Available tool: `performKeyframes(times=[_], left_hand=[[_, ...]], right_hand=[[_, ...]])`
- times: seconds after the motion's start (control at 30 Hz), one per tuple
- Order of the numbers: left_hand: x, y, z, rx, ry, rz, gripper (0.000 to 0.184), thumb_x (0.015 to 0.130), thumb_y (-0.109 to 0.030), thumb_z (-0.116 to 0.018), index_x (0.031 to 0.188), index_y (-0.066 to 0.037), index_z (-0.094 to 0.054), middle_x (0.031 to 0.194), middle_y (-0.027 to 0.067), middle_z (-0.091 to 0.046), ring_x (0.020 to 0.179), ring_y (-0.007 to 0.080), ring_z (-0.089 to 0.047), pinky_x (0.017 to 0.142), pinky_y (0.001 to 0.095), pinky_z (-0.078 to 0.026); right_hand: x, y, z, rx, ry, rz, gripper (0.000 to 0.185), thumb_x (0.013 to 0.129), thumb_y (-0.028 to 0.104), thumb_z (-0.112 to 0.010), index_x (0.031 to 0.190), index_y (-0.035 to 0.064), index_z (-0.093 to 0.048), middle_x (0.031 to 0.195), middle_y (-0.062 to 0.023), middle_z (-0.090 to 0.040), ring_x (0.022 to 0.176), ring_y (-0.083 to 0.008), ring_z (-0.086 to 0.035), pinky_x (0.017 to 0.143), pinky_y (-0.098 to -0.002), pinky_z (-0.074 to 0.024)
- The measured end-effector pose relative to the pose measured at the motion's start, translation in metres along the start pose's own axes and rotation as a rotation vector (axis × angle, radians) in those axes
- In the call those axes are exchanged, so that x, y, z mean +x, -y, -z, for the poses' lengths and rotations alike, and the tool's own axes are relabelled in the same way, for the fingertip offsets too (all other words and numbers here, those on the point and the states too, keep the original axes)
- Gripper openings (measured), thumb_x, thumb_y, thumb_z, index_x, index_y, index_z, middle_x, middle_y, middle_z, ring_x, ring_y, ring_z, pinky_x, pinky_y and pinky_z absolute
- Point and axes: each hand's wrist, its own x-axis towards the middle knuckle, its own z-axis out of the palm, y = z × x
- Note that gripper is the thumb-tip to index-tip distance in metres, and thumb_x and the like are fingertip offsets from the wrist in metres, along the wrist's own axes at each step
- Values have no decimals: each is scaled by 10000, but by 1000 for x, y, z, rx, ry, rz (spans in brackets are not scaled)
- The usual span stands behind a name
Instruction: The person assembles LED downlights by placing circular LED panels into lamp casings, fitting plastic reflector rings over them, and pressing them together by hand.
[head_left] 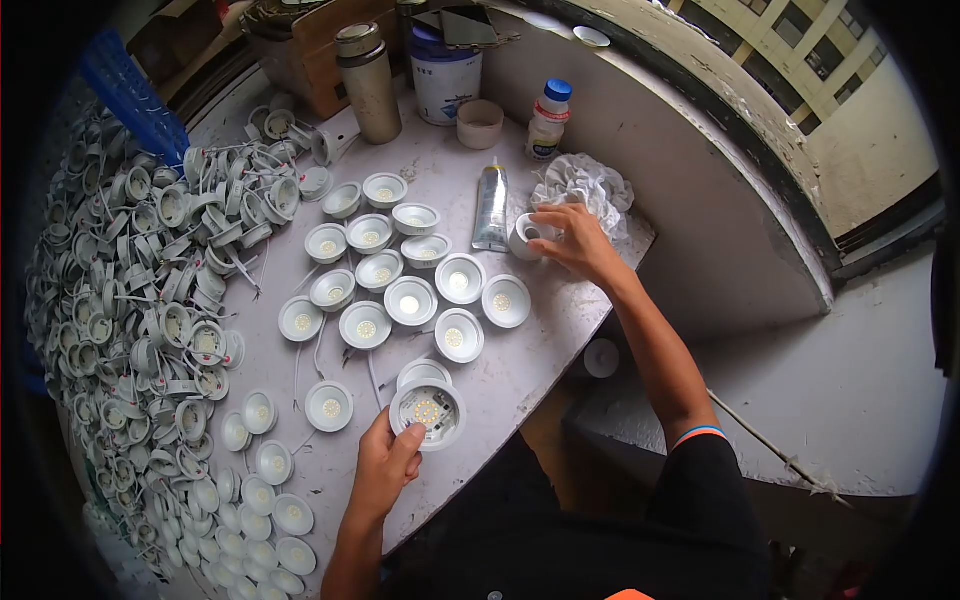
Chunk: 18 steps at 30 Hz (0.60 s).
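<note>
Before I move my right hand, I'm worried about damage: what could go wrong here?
In the left hand, the thumb overlaps the open lamp and might smudge its LEDs. The right hand, at the white ring, is close to the silver tube and could knock it. The loose heap of white fittings might slide.

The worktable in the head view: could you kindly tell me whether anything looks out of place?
Yes, possibly: one white round piece sits below the edge of the table, and a white dish lies on the window ledge, both away from the grouped lights.
</note>
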Motion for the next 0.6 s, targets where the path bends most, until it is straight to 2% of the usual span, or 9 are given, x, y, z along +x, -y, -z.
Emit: performKeyframes(times=[0.13,0.2,0.33,0.6], left_hand=[[3,-2,1,19,-19,7,329,939,-220,-580,1150,27,-524,760,3,-520,521,24,-377,420,192,-290],[4,-3,1,11,-20,10,327,936,-219,-585,1143,27,-530,752,3,-519,518,24,-375,419,192,-289],[6,-2,1,9,-11,11,330,932,-218,-588,1145,29,-531,750,2,-519,517,23,-375,419,194,-289],[8,1,3,24,-27,19,331,924,-204,-590,1151,30,-531,766,4,-527,520,22,-378,422,195,-292]], right_hand=[[-2,0,1,61,12,-64,412,750,279,-767,1103,75,-705,1241,-104,-636,1136,-305,-554,976,-400,-450],[-1,2,4,87,51,-104,411,754,265,-761,1107,62,-705,1267,-116,-620,1169,-304,-536,1019,-391,-414],[0,2,5,62,54,-82,414,755,264,-758,1102,45,-702,1260,-120,-623,1163,-304,-538,1013,-391,-417],[-1,0,7,147,92,-113,222,769,245,-740,942,109,-760,1228,-138,-634,1151,-304,-557,999,-394,-423]])
